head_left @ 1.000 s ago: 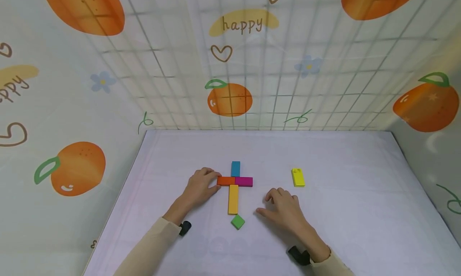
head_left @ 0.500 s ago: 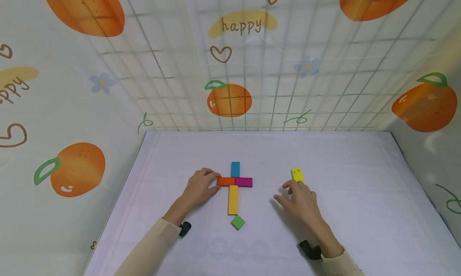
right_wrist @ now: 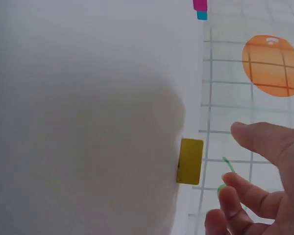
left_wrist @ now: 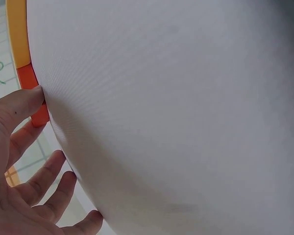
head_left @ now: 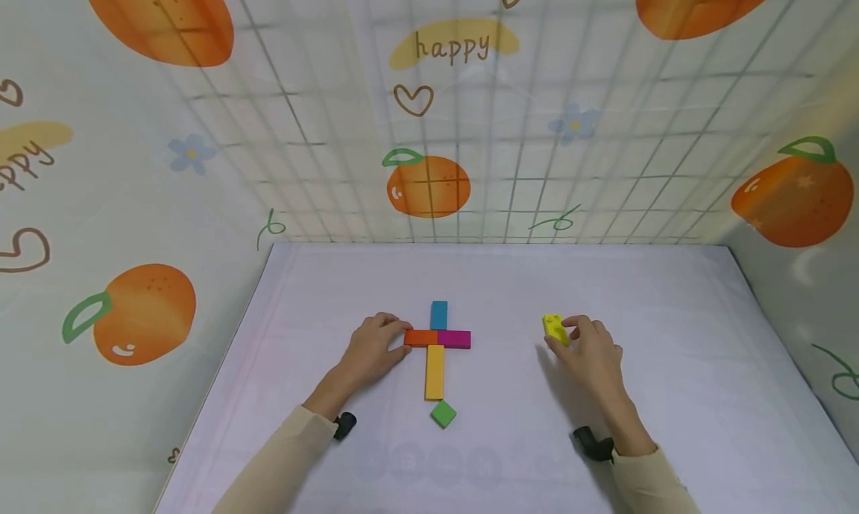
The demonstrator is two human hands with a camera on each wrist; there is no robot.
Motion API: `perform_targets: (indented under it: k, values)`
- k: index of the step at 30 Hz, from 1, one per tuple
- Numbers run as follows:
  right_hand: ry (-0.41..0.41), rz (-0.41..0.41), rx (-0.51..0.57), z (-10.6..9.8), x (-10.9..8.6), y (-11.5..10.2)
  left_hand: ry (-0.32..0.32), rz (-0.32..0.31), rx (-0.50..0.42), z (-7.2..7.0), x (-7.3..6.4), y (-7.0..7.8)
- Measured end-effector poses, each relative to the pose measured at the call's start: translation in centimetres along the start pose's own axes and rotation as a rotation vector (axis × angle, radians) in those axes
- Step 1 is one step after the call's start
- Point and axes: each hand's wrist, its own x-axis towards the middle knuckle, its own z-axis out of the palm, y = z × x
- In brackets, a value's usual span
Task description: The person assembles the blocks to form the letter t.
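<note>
My left hand (head_left: 372,350) pinches the left end of an orange block (head_left: 421,338) between thumb and index finger; the left wrist view shows the thumb against the orange block (left_wrist: 40,116). A magenta block (head_left: 454,339) continues it to the right, a blue block (head_left: 439,315) stands above, and a long amber block (head_left: 435,372) runs below. At the amber block's lower end lies a green block (head_left: 443,414), turned cornerwise. My right hand (head_left: 593,353) hovers with thumb and fingers spread around a bright yellow block (head_left: 553,326); in the right wrist view a gap separates the fingertips from the yellow block (right_wrist: 190,161).
The blocks lie on a white tabletop (head_left: 322,275). Printed curtains with oranges enclose it at the back and on both sides. Black wrist cameras, one on the left wrist (head_left: 345,425) and one on the right wrist (head_left: 592,444), sit low near the table.
My right hand has moved right and forward, from beside the cross of blocks to the yellow block. The left hand and all blocks have stayed where they were.
</note>
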Motion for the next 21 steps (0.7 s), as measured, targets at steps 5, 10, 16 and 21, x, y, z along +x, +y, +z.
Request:
perform_targets:
  k: [5,10,16,21]
  values:
    - [-0.045,0.040,-0.010,-0.1,0.6,0.4,0.008,0.010,-0.005,0.0,0.0,-0.1]
    - [-0.115,0.095,-0.038,0.0,1.1,0.6,0.006,0.013,-0.014,0.0,0.0,0.0]
    - [-0.174,0.125,-0.057,0.2,1.4,0.9,-0.011,0.000,-0.003,-0.1,0.1,0.0]
    - [-0.179,0.106,-0.066,0.2,1.6,1.1,-0.018,-0.002,-0.008,-0.1,0.1,0.0]
